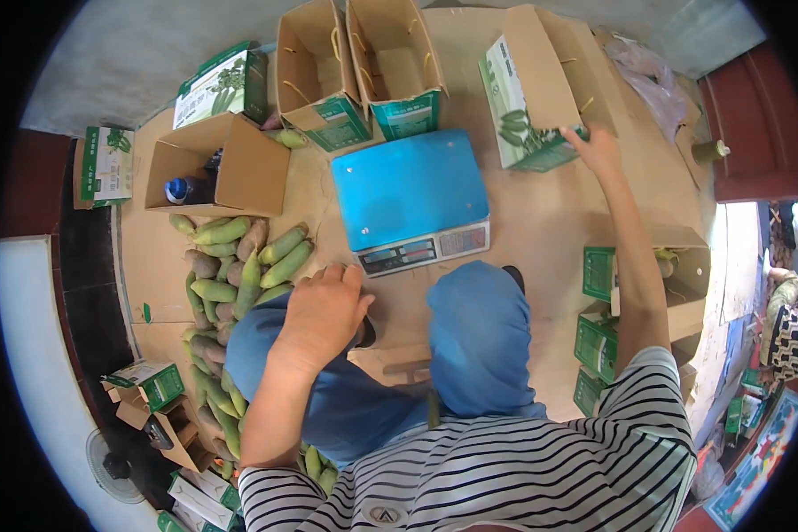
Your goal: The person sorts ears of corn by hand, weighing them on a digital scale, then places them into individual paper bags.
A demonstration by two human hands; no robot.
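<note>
My right hand (596, 149) reaches forward and grips the near edge of a green and white cardboard carton (548, 84), with the thumb outside and the fingers curled over the edge. This carton has an open top and a picture of green vegetables on its side. Over my left knee, my left hand (324, 310) hangs with loosely bent fingers and the thumb apart; nothing shows in it, though its fingertips are partly hidden. Between the hands and the cartons stands a digital scale (412, 191) with a bare blue platform. Left of my knee lies a heap of long green radishes (248, 284), mixed with brownish roots.
Two open cartons (315, 66) stand behind the scale. A tilted carton (217, 168) at left holds a blue-capped bottle (182, 189). Filled cartons (598, 341) line my right side. A plastic bag (647, 75) lies at the far right, and a fan (115, 465) stands at lower left.
</note>
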